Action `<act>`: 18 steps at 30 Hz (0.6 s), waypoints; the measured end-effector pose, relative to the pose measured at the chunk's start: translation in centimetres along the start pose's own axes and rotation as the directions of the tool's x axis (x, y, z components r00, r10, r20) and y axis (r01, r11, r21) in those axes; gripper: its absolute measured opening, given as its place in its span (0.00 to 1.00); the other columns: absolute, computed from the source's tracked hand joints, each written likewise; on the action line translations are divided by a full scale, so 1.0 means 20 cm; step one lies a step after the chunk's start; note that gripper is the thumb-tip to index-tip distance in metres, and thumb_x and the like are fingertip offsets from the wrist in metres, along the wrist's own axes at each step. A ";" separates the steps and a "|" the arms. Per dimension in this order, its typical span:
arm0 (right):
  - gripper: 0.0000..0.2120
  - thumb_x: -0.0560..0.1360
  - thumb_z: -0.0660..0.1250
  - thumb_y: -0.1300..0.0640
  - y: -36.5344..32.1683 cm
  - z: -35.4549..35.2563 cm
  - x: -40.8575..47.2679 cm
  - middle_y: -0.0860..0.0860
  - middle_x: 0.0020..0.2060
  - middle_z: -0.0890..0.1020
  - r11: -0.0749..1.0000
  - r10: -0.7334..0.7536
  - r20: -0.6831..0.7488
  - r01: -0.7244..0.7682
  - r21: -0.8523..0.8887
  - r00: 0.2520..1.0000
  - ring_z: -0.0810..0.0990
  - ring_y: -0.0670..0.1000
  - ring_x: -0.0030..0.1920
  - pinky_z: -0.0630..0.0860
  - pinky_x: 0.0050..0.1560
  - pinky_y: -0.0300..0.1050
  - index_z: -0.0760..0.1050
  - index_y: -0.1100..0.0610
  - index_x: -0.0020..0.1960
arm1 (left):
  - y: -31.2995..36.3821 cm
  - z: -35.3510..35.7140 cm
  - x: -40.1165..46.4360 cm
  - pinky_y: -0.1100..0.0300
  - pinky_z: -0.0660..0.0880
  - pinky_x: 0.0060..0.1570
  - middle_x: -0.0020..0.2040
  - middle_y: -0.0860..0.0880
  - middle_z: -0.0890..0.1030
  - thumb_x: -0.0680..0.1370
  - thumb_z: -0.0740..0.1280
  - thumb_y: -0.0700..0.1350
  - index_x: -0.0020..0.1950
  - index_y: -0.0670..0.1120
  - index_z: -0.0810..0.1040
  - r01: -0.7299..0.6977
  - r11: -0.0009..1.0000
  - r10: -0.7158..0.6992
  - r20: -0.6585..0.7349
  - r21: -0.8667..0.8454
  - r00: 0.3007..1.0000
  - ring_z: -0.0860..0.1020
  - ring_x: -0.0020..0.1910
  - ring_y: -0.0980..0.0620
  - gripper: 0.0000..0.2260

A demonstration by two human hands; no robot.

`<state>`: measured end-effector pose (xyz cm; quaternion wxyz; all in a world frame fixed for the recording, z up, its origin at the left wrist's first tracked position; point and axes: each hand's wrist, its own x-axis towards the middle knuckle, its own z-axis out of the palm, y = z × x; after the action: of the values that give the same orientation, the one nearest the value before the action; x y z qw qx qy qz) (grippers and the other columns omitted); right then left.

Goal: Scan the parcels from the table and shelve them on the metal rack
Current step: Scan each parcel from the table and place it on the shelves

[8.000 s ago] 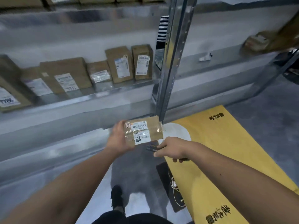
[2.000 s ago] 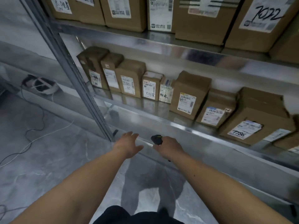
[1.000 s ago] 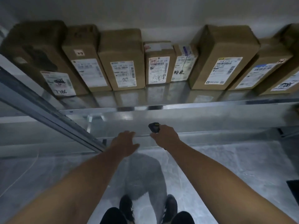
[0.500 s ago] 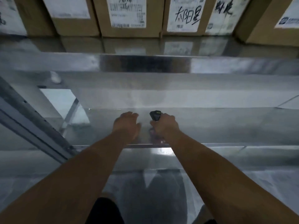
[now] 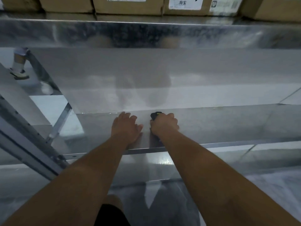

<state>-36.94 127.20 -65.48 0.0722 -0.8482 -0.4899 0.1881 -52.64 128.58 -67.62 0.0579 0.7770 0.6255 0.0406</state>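
- Dark shorts point(image 5: 112, 216) are seen at the 6 o'clock edge of the view, above a grey floor point(image 5: 24, 185).
- Two bare forearms are stretched forward from the lower corners towards a low shelf point(image 5: 228, 124) of the metal rack point(image 5: 146, 35).
- The left hand point(image 5: 126, 127) is laid palm down on the low shelf just past its front edge, with the fingers straight and slightly spread; nothing is held in it.
- The right hand point(image 5: 164, 124) is placed just beside the left, at its 3 o'clock, with the fingers curled tight round a black scanner point(image 5: 154, 115).
- Only the head of the scanner, with a small yellow mark, is shown above the knuckles, pointing to 12 o'clock; the rest is hidden in the fist.
- A slanted grey upright point(image 5: 29, 139) of the rack is seen at 8 o'clock of the hands.
- At 10 o'clock, beyond the rack, a foot in a white sock and shoe point(image 5: 19, 74) is visible on the floor.
- A shiny front beam of the next shelf up is seen at 12 o'clock, with blurred reflections on it.
- Along the top edge, the parcels point(image 5: 128, 5) are stood side by side on that upper shelf; only the lower parts of the brown cartons are shown, and a white label point(image 5: 185, 3) is seen on one of them.
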 end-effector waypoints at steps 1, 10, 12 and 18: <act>0.28 0.83 0.64 0.41 0.00 0.00 0.00 0.58 0.69 0.69 1.000 -0.002 -0.008 0.002 -0.019 1.000 0.72 0.61 0.68 0.76 0.66 0.60 0.70 0.57 0.76 | 0.01 -0.01 0.01 0.48 0.56 0.80 0.82 0.47 0.63 0.83 0.57 0.63 0.79 0.52 0.69 -0.009 1.000 0.009 -0.005 0.001 1.000 0.56 0.83 0.46 0.27; 0.35 0.80 0.69 0.51 -0.06 0.00 -0.04 0.61 0.76 0.62 0.988 0.010 0.080 0.002 -0.156 0.997 0.66 0.64 0.75 0.75 0.69 0.64 0.61 0.60 0.81 | -0.02 0.04 -0.01 0.47 0.59 0.79 0.81 0.46 0.66 0.83 0.59 0.64 0.78 0.51 0.70 -0.025 1.000 0.025 0.006 0.010 1.000 0.57 0.82 0.45 0.27; 0.36 0.79 0.71 0.53 -0.06 0.00 -0.03 0.60 0.76 0.62 0.989 0.020 0.092 -0.007 -0.144 0.996 0.66 0.63 0.75 0.76 0.69 0.63 0.61 0.61 0.81 | -0.03 0.03 -0.01 0.47 0.58 0.79 0.82 0.47 0.64 0.84 0.59 0.61 0.79 0.52 0.68 -0.012 1.000 0.012 -0.005 -0.015 1.000 0.56 0.83 0.45 0.26; 0.30 0.78 0.68 0.51 -0.04 0.03 0.01 0.59 0.72 0.67 0.973 -0.055 0.115 0.079 -0.219 0.992 0.68 0.62 0.70 0.77 0.65 0.56 0.68 0.58 0.78 | -0.03 0.03 -0.03 0.47 0.62 0.77 0.80 0.46 0.65 0.84 0.57 0.58 0.77 0.51 0.70 0.032 0.999 -0.032 -0.043 0.004 0.999 0.58 0.81 0.45 0.23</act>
<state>-37.69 127.78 -65.77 -0.0437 -0.8224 -0.5394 0.1752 -53.27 128.16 -68.25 0.0434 0.7659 0.6392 0.0547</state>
